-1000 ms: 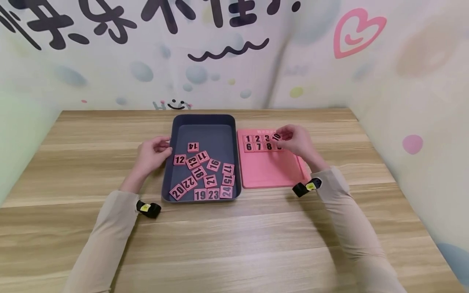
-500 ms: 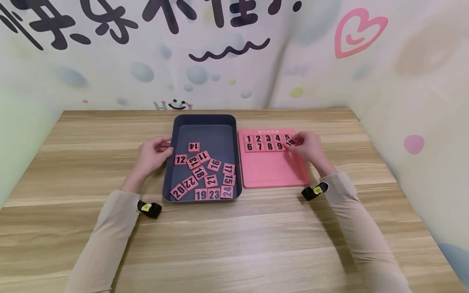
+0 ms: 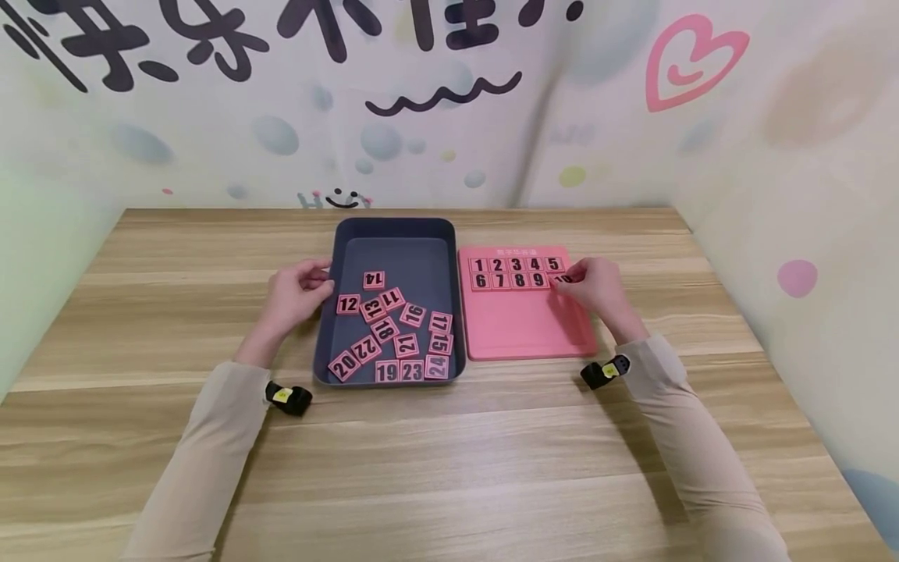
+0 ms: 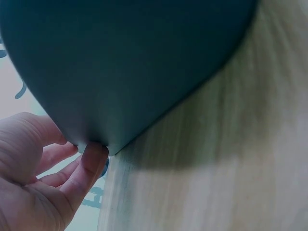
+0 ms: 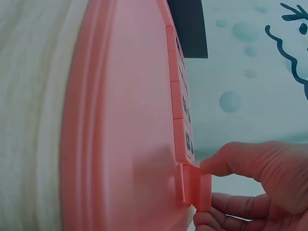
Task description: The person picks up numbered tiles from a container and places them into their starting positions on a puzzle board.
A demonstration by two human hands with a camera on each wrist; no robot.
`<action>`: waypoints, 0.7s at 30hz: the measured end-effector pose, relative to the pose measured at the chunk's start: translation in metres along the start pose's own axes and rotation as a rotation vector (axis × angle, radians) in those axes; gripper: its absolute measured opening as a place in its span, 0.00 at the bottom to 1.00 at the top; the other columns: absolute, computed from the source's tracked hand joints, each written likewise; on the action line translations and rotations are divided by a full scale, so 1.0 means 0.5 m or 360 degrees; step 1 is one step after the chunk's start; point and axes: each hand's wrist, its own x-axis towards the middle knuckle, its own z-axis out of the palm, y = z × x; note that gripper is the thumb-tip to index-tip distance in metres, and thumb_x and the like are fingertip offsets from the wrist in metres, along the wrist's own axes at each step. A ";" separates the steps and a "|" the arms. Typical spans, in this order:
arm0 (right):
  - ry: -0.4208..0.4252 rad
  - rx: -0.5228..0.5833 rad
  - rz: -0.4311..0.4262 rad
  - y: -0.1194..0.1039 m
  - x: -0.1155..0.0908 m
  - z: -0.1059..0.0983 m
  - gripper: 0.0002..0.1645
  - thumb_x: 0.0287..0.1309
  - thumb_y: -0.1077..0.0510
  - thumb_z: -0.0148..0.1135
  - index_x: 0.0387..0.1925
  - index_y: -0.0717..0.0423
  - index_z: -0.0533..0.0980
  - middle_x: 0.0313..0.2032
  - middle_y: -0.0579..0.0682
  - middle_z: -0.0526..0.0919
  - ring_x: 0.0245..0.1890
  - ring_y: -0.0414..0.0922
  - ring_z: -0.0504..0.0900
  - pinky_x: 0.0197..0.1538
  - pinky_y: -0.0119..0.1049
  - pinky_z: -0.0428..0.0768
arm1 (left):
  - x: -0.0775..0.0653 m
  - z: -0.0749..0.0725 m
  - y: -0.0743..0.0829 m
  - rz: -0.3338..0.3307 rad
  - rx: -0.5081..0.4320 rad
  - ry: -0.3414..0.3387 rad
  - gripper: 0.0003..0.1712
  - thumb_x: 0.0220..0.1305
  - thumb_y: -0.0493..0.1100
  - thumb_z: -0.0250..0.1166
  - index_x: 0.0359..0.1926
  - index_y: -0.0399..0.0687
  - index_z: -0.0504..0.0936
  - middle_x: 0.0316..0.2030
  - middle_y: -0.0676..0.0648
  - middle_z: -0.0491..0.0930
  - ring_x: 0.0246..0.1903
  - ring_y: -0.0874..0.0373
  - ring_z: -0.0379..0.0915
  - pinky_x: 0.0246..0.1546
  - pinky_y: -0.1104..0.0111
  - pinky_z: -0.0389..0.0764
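My right hand [image 3: 597, 289] pinches the number tile 10 [image 3: 562, 279] between thumb and fingers at the right end of the second row on the pink puzzle board [image 3: 527, 328]. In the right wrist view, the pinched tile [image 5: 205, 192] stands a little proud of the row beside it. Tiles 1 to 5 [image 3: 516, 264] fill the top row, with 6 to 9 [image 3: 518, 280] below. My left hand [image 3: 298, 293] rests at the left side of the dark tray [image 3: 393, 229], fingers loosely bent. Its thumb touches the tray's outer wall [image 4: 130, 67] in the left wrist view.
Several loose number tiles [image 3: 384, 329] lie at mixed angles in the tray, mostly toward its near end. The tray stands just left of the board on the wooden table [image 3: 449, 468]. A printed wall [image 3: 421, 156] rises behind the table's far edge.
My right hand has moved right with tile 10, from over the top row to the end of the second row, and turned it nearly straight. The left hand has stayed at the tray.
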 end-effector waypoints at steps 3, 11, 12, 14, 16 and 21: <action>-0.0014 0.0009 -0.0001 -0.003 0.000 0.001 0.17 0.50 0.59 0.68 0.35 0.70 0.78 0.32 0.60 0.81 0.28 0.44 0.74 0.27 0.28 0.73 | 0.001 -0.001 0.001 -0.0011 -0.0003 -0.0001 0.23 0.63 0.32 0.57 0.60 0.32 0.70 0.48 0.31 0.76 0.45 0.43 0.74 0.44 0.64 0.79; -0.0011 -0.0012 -0.0052 -0.005 0.009 0.010 0.15 0.48 0.64 0.69 0.36 0.72 0.78 0.35 0.65 0.81 0.33 0.51 0.78 0.36 0.38 0.78 | -0.001 -0.001 -0.004 0.0016 0.0006 0.0012 0.23 0.63 0.32 0.57 0.59 0.31 0.71 0.47 0.30 0.77 0.43 0.43 0.75 0.43 0.66 0.79; -0.0013 -0.0016 -0.0057 -0.005 0.010 0.011 0.15 0.48 0.65 0.69 0.36 0.73 0.78 0.35 0.66 0.81 0.34 0.52 0.79 0.38 0.40 0.79 | -0.001 -0.002 -0.004 0.0016 0.0007 0.0014 0.23 0.63 0.32 0.57 0.59 0.31 0.71 0.47 0.30 0.77 0.43 0.43 0.75 0.43 0.66 0.79; -0.0014 -0.0023 -0.0072 -0.003 0.013 0.011 0.15 0.48 0.65 0.69 0.36 0.73 0.77 0.36 0.67 0.82 0.37 0.54 0.80 0.40 0.42 0.79 | -0.002 -0.002 -0.005 0.0023 0.0007 0.0016 0.23 0.63 0.31 0.57 0.59 0.31 0.71 0.47 0.30 0.77 0.43 0.43 0.75 0.44 0.64 0.79; -0.0013 -0.0031 -0.0090 -0.001 0.017 0.010 0.15 0.47 0.66 0.69 0.36 0.73 0.78 0.36 0.67 0.82 0.37 0.55 0.80 0.41 0.44 0.79 | -0.003 -0.002 -0.003 0.0031 0.0001 0.0017 0.23 0.62 0.31 0.57 0.59 0.30 0.71 0.47 0.30 0.77 0.43 0.43 0.75 0.45 0.62 0.79; -0.0018 -0.0033 -0.0124 0.004 0.022 0.006 0.16 0.47 0.65 0.70 0.36 0.73 0.78 0.36 0.66 0.82 0.36 0.56 0.81 0.41 0.43 0.79 | -0.001 -0.003 -0.004 0.0036 -0.0003 0.0013 0.23 0.62 0.31 0.57 0.59 0.30 0.71 0.47 0.30 0.77 0.43 0.43 0.75 0.44 0.62 0.79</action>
